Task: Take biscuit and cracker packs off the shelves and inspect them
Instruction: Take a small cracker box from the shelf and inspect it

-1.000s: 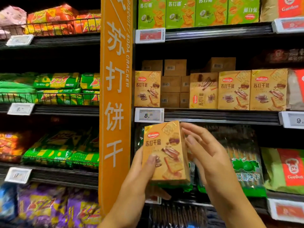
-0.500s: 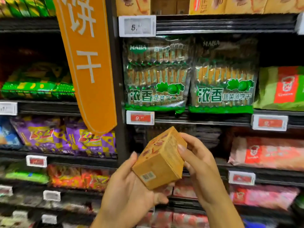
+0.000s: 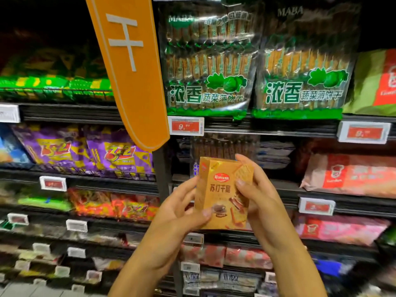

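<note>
Both hands clasp the box [image 3: 222, 192] upright, front facing the wearer for reading: left hand [image 3: 182, 213] low, right hand [image 3: 255, 196] beside it.

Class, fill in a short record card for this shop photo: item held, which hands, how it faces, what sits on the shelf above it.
Item held: orange cracker box
Held by: left hand and right hand, one on each side
Facing: printed front toward the camera, upright
Shelf above: two green vegetable biscuit bags
Nearby sign: orange hanging banner
</note>
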`<control>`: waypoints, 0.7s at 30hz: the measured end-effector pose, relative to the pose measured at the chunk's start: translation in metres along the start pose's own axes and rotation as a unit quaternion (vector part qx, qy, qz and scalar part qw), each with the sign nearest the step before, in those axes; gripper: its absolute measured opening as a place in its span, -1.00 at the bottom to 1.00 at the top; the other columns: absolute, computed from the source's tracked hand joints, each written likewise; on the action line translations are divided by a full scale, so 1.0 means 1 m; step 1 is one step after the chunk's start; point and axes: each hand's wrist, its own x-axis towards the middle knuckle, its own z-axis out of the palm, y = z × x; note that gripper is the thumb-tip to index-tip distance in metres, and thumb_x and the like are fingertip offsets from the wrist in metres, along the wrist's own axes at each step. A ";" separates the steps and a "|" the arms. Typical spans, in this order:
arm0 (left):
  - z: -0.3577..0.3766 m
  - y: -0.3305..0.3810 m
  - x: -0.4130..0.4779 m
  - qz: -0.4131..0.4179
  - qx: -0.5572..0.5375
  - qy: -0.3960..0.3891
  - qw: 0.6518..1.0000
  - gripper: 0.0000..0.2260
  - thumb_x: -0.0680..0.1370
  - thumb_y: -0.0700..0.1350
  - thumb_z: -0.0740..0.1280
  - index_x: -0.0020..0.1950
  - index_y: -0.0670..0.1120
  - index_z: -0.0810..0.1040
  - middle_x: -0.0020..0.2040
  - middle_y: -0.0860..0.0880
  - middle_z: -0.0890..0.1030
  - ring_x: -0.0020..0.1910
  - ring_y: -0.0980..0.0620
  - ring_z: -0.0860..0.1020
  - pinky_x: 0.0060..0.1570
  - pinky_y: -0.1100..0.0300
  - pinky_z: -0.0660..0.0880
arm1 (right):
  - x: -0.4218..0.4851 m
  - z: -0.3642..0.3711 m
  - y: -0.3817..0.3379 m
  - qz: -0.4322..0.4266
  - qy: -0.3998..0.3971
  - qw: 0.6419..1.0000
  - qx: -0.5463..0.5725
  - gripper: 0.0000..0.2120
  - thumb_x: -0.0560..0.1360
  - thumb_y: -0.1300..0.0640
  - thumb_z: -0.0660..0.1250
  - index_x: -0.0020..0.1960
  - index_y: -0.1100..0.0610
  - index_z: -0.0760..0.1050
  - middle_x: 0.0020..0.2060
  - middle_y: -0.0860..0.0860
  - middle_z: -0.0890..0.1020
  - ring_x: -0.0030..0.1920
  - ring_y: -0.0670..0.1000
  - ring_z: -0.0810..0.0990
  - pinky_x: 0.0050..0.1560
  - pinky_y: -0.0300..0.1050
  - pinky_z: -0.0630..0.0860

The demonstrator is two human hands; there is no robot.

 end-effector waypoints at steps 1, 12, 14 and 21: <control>-0.001 -0.001 -0.001 0.003 0.005 0.003 1.000 -0.36 0.44 -0.20 0.58 0.50 0.03 0.50 0.42 -0.06 0.61 0.34 -0.18 0.63 0.32 -0.19 0.54 | 0.000 -0.001 0.001 0.000 -0.005 1.000 0.004 -0.48 0.46 0.08 0.41 0.42 -0.09 0.50 0.19 0.05 0.71 0.17 0.08 0.71 -0.01 -0.13 0.64; -0.008 -0.001 -0.002 0.044 0.032 0.031 0.998 -0.26 0.34 -0.13 0.62 0.50 0.02 0.48 0.35 -0.09 0.66 0.32 -0.13 0.64 0.23 0.03 0.62 | 0.000 -0.008 0.015 0.010 -0.008 0.999 0.039 -0.51 0.50 -0.08 0.37 0.40 0.02 0.50 0.21 0.11 0.69 0.11 0.06 0.67 0.02 0.07 0.53; -0.008 -0.003 0.000 0.035 0.005 0.053 0.998 -0.21 0.30 -0.10 0.64 0.50 0.03 0.46 0.32 -0.10 0.67 0.29 -0.13 0.66 0.15 0.09 0.64 | 0.000 -0.010 0.016 0.007 -0.010 0.999 0.050 -0.51 0.51 -0.06 0.37 0.39 0.07 0.49 0.19 0.13 0.69 0.09 0.09 0.66 -0.03 0.07 0.54; -0.008 -0.007 0.002 0.040 0.018 0.029 0.999 -0.25 0.34 -0.11 0.63 0.51 -0.04 0.47 0.36 -0.13 0.65 0.33 -0.10 0.63 0.16 0.11 0.62 | -0.001 -0.009 0.019 0.009 -0.027 0.990 0.138 -0.46 0.46 -0.05 0.41 0.37 0.16 0.49 0.18 0.19 0.66 0.08 0.11 0.65 -0.05 0.08 0.60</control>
